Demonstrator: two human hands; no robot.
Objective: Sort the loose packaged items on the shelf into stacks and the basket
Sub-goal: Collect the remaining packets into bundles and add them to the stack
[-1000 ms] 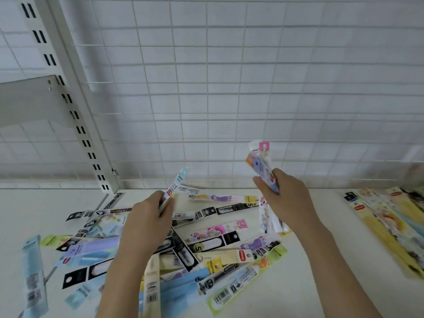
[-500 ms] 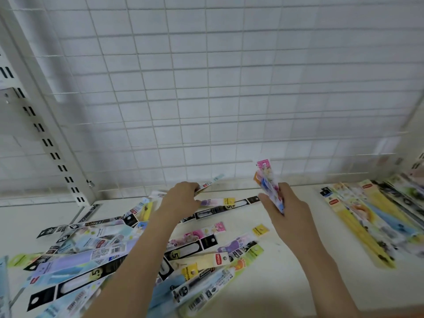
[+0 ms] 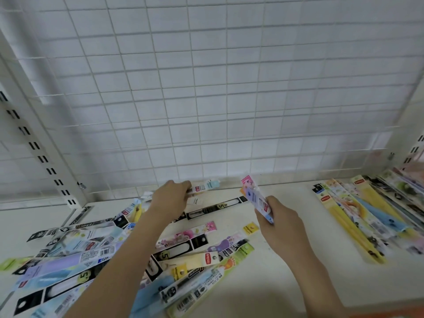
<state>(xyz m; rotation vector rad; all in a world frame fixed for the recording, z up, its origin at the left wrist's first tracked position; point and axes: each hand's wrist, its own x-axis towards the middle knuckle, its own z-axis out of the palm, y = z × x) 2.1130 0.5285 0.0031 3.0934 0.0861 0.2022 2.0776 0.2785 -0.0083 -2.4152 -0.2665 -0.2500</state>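
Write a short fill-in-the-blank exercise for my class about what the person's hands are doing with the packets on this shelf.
1. The right hand holds a small bunch of packets ____ the shelf.
2. The left hand grips a packet with a pale blue end near the ____ grid at the back.
3. A neat row of packets lies to the ____ of both hands.

Missing words: above; wire; right

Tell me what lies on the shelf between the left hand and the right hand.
In the head view, a long black-and-white package lies between the left hand and right hand; around it the white shelf is bare.
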